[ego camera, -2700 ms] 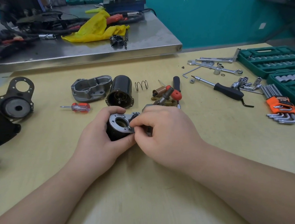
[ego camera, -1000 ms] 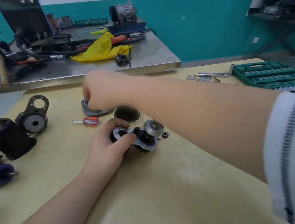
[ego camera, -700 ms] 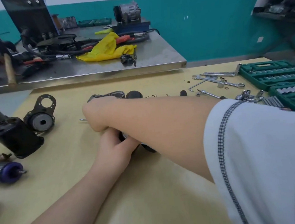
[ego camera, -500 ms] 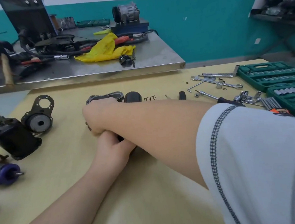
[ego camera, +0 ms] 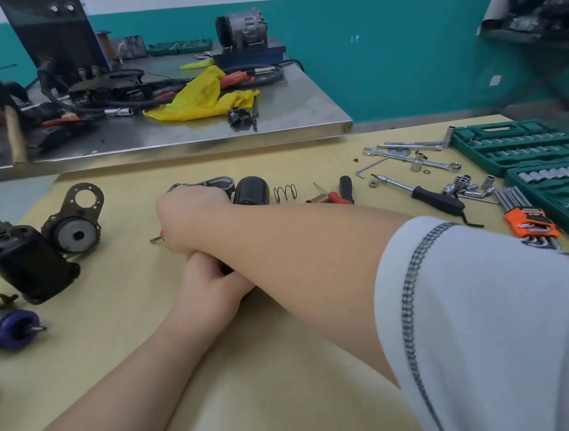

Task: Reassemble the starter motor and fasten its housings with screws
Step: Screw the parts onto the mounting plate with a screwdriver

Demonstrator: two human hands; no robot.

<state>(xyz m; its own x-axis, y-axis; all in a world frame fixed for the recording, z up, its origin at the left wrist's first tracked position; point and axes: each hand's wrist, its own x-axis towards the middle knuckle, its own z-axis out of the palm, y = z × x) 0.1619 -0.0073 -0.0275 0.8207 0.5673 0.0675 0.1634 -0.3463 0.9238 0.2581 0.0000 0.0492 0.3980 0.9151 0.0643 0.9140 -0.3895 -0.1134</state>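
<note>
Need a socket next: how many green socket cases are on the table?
2, both at the table's right edge: one case at the far corner, the second case nearer, beside the orange hex keys. Both run off frame, so more may be hidden.

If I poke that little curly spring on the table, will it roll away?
Probably, a little. The spring lies on its side on the smooth yellow table, touching nothing, so a nudge across its coils would likely roll it. It looks like thin open wire, so it is likely very light and would squash easily in a pinch.
</note>
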